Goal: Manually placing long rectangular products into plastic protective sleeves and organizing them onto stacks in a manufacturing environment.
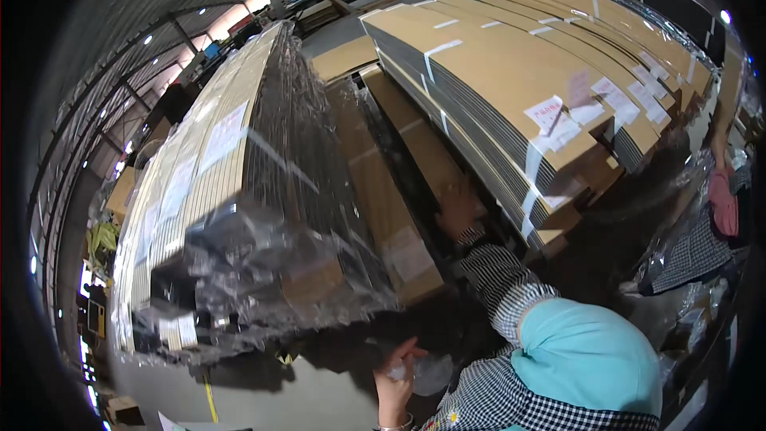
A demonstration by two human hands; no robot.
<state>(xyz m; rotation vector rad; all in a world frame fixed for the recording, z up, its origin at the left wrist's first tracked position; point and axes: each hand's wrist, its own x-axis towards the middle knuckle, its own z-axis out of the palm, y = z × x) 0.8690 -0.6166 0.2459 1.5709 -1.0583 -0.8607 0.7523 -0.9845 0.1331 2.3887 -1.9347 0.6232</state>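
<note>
At six o'clock our left hand (pixel 396 381) curls its fingers beside thin translucent plastic (pixel 432 375); at three, our blurred right hand (pixel 459 209) is over a long brown cardboard strip (pixel 423 148). We cannot tell whether either grips. The strip lies between a plastic-wrapped tan stack (pixel 267 183) at nine and a white-taped tan stack (pixel 511 64) at one.
</note>
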